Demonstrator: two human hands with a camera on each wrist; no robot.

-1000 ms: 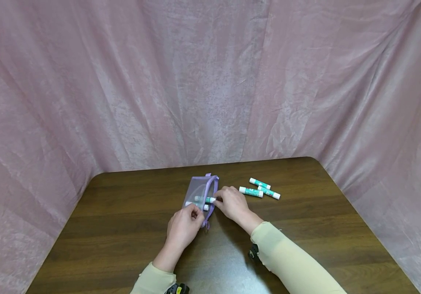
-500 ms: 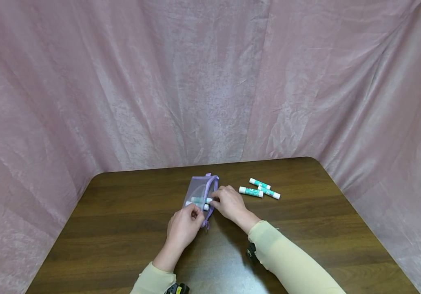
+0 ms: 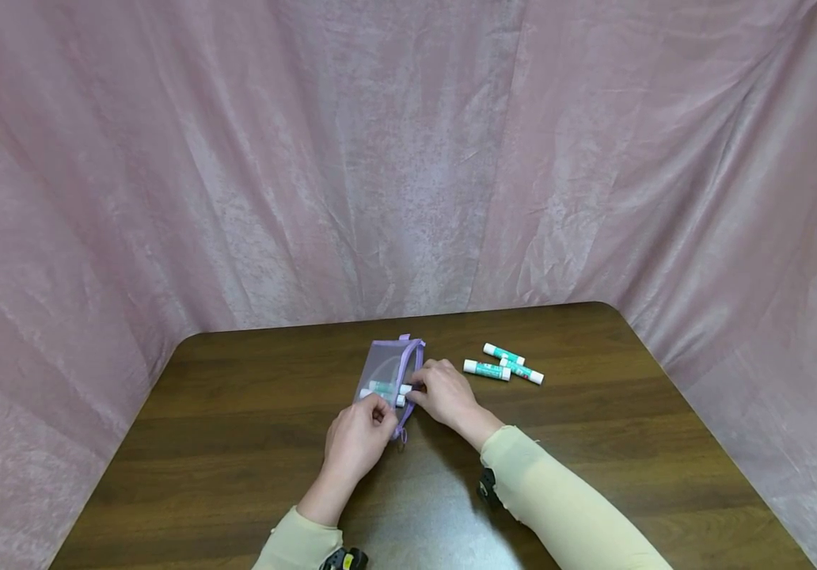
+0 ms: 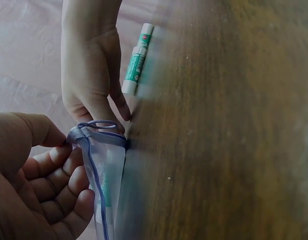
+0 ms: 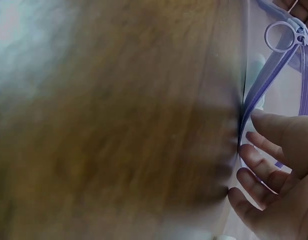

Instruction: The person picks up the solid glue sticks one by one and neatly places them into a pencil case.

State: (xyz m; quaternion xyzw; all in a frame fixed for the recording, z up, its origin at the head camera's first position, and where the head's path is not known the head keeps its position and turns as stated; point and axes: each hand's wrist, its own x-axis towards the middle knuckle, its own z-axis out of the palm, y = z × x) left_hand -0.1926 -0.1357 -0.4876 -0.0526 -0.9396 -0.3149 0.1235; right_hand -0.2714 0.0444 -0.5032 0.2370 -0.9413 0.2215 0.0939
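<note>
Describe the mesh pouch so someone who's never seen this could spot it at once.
On the brown wooden table, look left of the three loose green-and-white tubes. There lies the mesh pouch, one edge held by the left hand. Unlike the tubes, it is see-through and has a purple zipper.

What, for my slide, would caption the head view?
Left hand holds a purple mesh zipper pouch, right hand at its mouth, three green-and-white tubes outside.
</note>
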